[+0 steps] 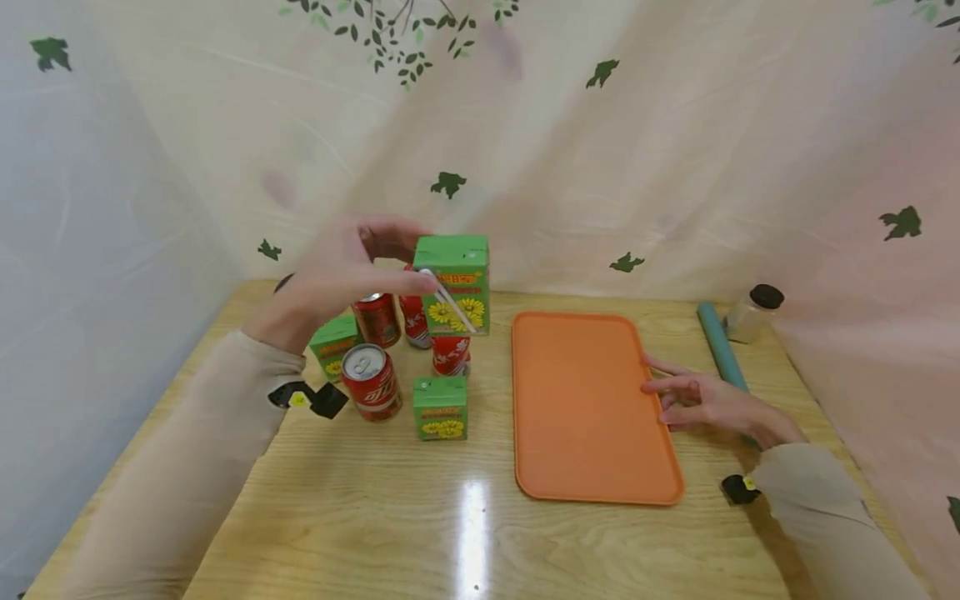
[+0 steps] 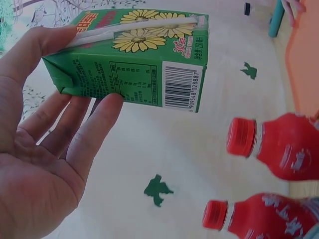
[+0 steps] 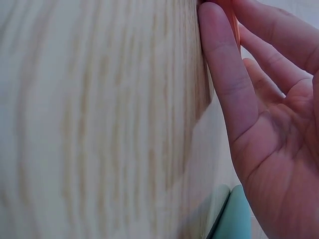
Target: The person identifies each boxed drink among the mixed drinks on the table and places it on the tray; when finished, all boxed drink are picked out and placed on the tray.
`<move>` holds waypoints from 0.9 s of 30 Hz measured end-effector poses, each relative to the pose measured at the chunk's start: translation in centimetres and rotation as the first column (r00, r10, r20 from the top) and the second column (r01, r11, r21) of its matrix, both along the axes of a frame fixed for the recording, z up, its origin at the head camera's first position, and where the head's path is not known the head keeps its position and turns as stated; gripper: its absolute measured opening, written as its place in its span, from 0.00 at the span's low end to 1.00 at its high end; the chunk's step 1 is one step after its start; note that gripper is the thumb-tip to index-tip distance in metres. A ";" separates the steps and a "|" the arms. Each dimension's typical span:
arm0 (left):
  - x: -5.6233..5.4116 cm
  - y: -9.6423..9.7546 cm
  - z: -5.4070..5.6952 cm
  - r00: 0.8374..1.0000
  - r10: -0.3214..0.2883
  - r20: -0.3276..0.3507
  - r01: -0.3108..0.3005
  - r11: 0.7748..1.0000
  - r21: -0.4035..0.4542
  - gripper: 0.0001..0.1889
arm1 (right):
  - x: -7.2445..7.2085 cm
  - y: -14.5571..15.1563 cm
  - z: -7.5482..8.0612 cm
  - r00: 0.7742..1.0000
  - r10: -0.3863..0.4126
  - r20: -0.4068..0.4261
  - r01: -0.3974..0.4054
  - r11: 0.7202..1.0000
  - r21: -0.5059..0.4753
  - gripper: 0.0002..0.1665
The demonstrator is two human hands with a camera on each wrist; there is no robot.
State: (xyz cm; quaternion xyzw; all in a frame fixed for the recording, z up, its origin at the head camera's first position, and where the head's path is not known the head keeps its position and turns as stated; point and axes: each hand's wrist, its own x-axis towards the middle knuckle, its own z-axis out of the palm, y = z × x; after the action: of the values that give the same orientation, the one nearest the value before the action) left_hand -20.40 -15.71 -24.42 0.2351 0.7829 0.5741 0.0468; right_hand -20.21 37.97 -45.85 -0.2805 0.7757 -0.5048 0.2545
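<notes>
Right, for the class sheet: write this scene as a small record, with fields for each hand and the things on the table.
Left hand: holds up a green carton with a straw
Right hand: pinches the orange tray at its right edge
Cans: two red, left of tray
Bottles: two red, left of tray
Standing cartons: two green
Right of tray: teal cylinder; jar with black lid

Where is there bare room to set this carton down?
The orange tray is bare inside its rim; the right hand touches its edge. The table is bare in front of the tray and front green carton. A bare, narrow strip separates those two. It's crowded left, around the red cans and bottles.
</notes>
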 end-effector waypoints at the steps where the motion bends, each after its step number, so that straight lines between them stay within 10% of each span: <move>1: -0.1 0.4 -0.1 1.000 -0.008 0.002 0.008 1.000 0.004 0.23 | 0.0 0.0 0.0 1.000 0.001 0.003 -0.001 1.000 -0.004 0.32; 27: -4.8 12.9 -4.7 0.975 -0.198 0.098 0.173 0.961 0.216 0.19 | 0.0 -0.3 0.4 1.000 -0.016 0.010 0.016 1.000 0.021 0.33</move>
State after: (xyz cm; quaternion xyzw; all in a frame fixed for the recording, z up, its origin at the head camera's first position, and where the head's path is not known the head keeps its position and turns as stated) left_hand -25.16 -2.77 -29.10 0.2765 0.6895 0.6582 0.1225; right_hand -20.18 37.69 -45.43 -0.2690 0.7817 -0.5004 0.2574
